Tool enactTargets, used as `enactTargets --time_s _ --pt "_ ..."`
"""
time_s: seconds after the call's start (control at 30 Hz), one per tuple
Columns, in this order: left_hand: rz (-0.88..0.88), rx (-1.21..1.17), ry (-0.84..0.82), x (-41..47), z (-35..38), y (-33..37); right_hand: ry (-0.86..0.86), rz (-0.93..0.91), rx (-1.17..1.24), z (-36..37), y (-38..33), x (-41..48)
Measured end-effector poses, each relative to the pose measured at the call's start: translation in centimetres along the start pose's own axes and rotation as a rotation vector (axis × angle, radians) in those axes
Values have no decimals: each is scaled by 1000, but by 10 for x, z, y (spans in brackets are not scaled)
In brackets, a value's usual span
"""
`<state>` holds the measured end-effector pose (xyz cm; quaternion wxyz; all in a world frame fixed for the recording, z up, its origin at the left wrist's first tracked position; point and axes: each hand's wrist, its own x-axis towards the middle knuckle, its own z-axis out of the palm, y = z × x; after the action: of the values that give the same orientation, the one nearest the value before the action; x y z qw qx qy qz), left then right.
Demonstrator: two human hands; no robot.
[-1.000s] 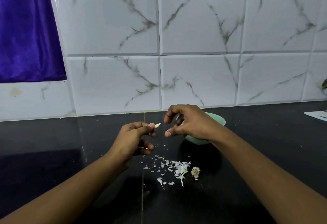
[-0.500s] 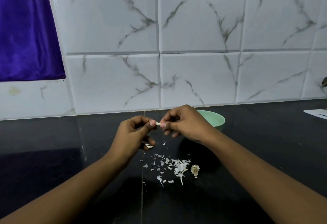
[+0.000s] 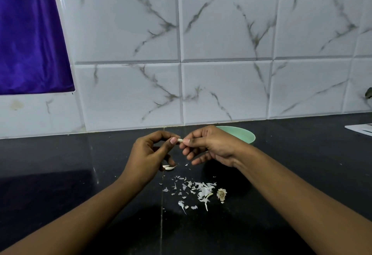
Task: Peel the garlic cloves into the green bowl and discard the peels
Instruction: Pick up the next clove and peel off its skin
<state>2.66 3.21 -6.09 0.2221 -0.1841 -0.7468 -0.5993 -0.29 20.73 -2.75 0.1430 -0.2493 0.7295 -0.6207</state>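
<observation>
Pinching one small white garlic clove (image 3: 179, 140) just left of the pale green round bowl (image 3: 242, 135), left hand (image 3: 148, 154) and right hand (image 3: 211, 146) may lose it to a slip, among papery white peels (image 3: 198, 190) before that bowl.

Bare forearms, left hand (image 3: 148, 155) and right hand (image 3: 213, 146) — short-nailed fingers (image 3: 173, 140)

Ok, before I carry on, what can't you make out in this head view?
Inside of the green bowl: head view, the right hand covers it, so no clove count.
The garlic clove: pinched between left hand and right hand fingertips, too small to judge remaining skin.
The pale pieces under the left hand: partly hidden by its fingers.
A white sheet: cut off by the right edge.
</observation>
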Motion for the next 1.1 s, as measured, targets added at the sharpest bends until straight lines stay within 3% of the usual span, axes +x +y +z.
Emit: enactTargets --time_s 0.23,0.4,0.5,0.7,0.87,1.1 --pt "-1 59 -28 1 -4 0 45 -28 -74 -1 0 1" --pt "-20 133 3 2 -5 0 116 -126 -335 2 2 3" --pt "-72 104 20 2 -4 0 167 -216 -557 3 3 4" --pt "-215 -17 32 2 -1 2 225 -337 -775 4 3 4" --pt "-356 -111 2 2 0 2 192 -326 -715 3 4 4" --pt "-366 -153 66 6 -2 -1 157 -262 -620 -2 2 4"
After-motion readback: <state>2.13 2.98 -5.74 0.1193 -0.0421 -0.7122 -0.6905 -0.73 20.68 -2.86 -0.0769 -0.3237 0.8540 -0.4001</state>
